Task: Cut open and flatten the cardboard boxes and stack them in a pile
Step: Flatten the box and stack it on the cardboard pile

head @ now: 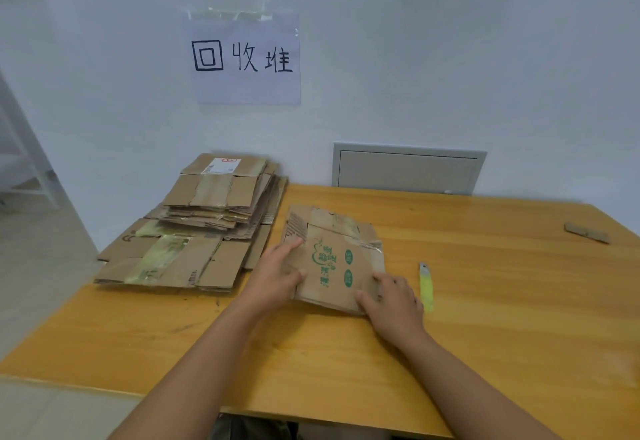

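A flattened brown cardboard box (337, 259) with green print lies on the wooden table (485, 301), just right of the pile. My left hand (277, 275) lies on its left edge, fingers stretched over the cardboard and thumb at the side. At the box's near right corner my right hand (391, 304) presses flat on it. A pile of flattened cardboard boxes (194, 231) with tape strips sits at the table's far left corner. A yellow-green utility knife (426, 287) lies on the table to the right of my right hand, untouched.
A small cardboard scrap (587, 232) lies near the table's far right edge. On the wall hangs a paper sign (246, 58) above the pile, and a grey panel (408, 169) sits behind the table. White furniture legs (31, 169) stand at the left.
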The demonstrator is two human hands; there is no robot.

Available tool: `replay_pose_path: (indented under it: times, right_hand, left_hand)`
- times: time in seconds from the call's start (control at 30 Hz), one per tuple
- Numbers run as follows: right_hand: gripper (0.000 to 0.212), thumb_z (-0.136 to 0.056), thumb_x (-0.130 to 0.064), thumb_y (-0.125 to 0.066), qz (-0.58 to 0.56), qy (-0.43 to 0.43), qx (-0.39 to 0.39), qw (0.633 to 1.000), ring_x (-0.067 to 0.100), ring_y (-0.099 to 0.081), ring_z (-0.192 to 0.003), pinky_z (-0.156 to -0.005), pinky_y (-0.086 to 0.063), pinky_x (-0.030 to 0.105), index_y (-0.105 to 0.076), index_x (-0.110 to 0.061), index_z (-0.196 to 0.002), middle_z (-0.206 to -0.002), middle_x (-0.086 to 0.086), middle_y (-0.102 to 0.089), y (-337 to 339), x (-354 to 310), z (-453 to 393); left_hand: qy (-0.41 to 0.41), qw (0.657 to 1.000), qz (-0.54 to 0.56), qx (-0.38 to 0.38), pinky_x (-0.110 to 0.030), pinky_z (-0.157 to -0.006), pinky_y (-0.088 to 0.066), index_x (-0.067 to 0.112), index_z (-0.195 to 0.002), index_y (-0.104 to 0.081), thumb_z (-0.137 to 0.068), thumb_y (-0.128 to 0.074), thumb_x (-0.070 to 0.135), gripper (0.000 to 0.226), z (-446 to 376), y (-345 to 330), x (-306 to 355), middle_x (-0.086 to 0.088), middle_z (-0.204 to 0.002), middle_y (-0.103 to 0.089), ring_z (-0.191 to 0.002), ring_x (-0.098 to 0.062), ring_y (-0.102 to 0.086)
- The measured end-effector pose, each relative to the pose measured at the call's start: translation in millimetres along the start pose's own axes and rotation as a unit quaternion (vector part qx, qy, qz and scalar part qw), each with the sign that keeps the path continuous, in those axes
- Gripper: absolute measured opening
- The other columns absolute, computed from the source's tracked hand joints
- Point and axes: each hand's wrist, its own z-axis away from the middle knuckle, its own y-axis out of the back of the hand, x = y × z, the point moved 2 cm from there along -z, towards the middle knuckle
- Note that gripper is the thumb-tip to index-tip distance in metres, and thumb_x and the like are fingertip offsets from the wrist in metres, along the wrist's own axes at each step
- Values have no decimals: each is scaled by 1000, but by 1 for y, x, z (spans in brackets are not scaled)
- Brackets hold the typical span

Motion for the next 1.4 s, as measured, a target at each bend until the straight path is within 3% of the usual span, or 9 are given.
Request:
replay_pose_path:
  times: [0.17, 0.27, 0.5, 0.6, 0.7, 1.03, 1.17, 1.3, 1.4]
  right_hand:
    - [42, -95, -20, -62, -258, 0, 47, 965, 3, -47, -98, -76, -44, 10, -45, -21, -133, -124, -2, -32, 16, -27, -10]
    - [41, -93, -10, -62, -271, 55, 82, 957, 12, -46, -112, -93, -39, 14, -48, -18, -131, -122, -1, -33, 21, -62, -23]
    - [43, -97, -6, -55, -233, 167, 78, 955, 9, -42, -111, -91, -39, 3, -46, -9, -139, -124, 1, -32, 5, -168, -71]
    - [46, -99, -11, -53, -214, 184, 71, 957, 8, -41, -109, -88, -34, 2, -43, -9, -144, -125, 2, -31, -10, -208, -98]
    - [48, -100, -10, -51, -205, 181, 57, 960, 10, -39, -104, -68, -31, -9, -40, -9, -147, -122, 1, -29, -25, -240, -127]
    - [31, -103, -20, -44, -84, 148, -16, 985, 20, -44, -103, -90, -38, 24, -53, -6, -130, -121, 2, -28, -91, -275, -202]
    - [33, -102, -28, -38, 57, 194, 37, 979, 33, -19, -142, -114, -24, 46, -59, -11, -121, -156, 11, -21, -105, -270, -208]
    - [53, -104, -35, -31, 85, 288, -24, 953, 25, 10, -153, -122, 2, 46, -24, -19, -155, -167, 3, 4, -109, -269, -221]
    - [59, -105, -48, -21, 94, 282, -100, 949, 20, 16, -152, -120, 9, 44, -5, -32, -159, -166, -1, 12, -118, -264, -229]
  left_hand:
    - [-71, 993, 82, 50, -29, -94, -54, 31, -144, -45, -92, -66, 10, 60, -4, 28, 5, 11, -127, -44, -111, -2, -50]
    - [-81, 988, 57, 116, -17, -74, -53, 31, -138, -51, -92, -66, 14, 51, -13, 56, 4, 11, -127, -46, -106, -2, -49]
    - [-58, 972, -17, 226, -19, -85, -44, 27, -134, -58, -92, -67, 19, 44, -47, 140, -21, 10, -125, -52, -113, -10, -50]
    - [-35, 975, -51, 214, -38, -106, -44, 27, -138, -54, -92, -67, 20, 49, -70, 176, -36, 2, -137, -49, -126, -18, -47]
    - [-13, 982, -45, 180, -29, -111, -32, 21, -145, -48, -91, -66, 12, 58, -96, 204, -48, 1, -146, -40, -133, -18, -42]
    - [51, 970, -161, 173, -31, -97, -39, 28, -146, -43, -92, -56, 9, 59, -175, 216, -98, -7, -154, -24, -122, -26, -46]
    - [21, 914, -368, 169, -44, -118, -18, 38, -147, -40, -95, -51, 22, 56, -189, 200, -110, -4, -163, -15, -147, -33, -12]
    - [-23, 929, -347, 126, -38, -115, -25, 23, -146, -44, -102, -39, 25, 45, -202, 186, -108, -4, -156, -36, -142, -24, -29]
    - [11, 936, -338, 101, -38, -120, -12, 33, -153, -30, -103, -29, 48, 52, -203, 177, -115, -4, -163, -21, -149, -23, -15]
